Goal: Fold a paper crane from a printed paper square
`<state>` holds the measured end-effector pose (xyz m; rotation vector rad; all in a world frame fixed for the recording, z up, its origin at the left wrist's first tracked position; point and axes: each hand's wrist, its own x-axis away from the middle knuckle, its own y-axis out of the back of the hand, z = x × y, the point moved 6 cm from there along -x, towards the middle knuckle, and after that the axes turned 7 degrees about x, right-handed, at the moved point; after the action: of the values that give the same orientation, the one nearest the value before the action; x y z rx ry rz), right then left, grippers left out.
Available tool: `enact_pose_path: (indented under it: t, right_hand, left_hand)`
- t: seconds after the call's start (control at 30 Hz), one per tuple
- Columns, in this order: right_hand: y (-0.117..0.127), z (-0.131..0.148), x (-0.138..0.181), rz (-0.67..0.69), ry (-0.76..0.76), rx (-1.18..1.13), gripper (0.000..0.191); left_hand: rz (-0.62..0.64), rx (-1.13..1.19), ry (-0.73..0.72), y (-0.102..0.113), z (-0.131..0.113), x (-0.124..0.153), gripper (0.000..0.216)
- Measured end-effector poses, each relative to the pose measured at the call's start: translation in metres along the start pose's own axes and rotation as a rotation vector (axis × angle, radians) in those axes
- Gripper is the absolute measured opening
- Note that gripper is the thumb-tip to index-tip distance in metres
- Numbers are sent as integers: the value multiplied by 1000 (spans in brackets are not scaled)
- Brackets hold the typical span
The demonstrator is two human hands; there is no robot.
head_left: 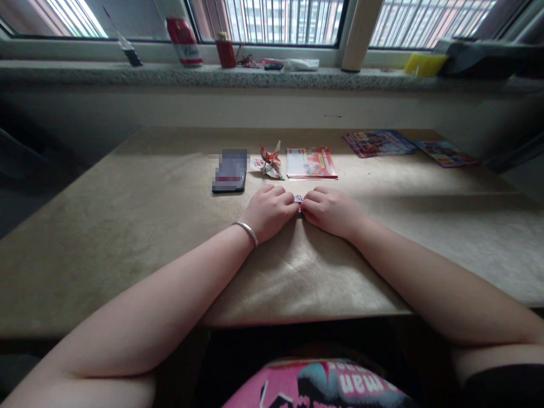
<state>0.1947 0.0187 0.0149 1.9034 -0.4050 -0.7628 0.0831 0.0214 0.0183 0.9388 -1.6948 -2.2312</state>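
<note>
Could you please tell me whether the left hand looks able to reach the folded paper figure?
Probably yes: the folded paper figure lies just beyond the left hand with nothing between them, though that hand holds a small printed piece.

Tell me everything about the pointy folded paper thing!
The folded paper figure looks like creased printed paper, white and red-orange with some darker print. It has several pointed parts, one sticking up, perhaps like a bird. It rests on the tan table, between the dark flat device and the stacked printed sheets, just beyond the left hand, which isn't holding it.
</note>
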Motion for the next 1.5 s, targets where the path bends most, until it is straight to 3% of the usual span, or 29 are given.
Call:
enact_pose_path:
  t: [0.6,0.9,1.5]
  right_hand:
    - [-5,-3,3,59,-85,-89,32]
    - [-7,-12,6,49,-229,-211,24]
    - [-1,-10,6,128,-173,-26,28]
  left_hand:
    - [19,133,109,-9,7,2,20]
    - [33,186,161,-11,10,2,26]
    - [46,171,141,-12,10,1,22]
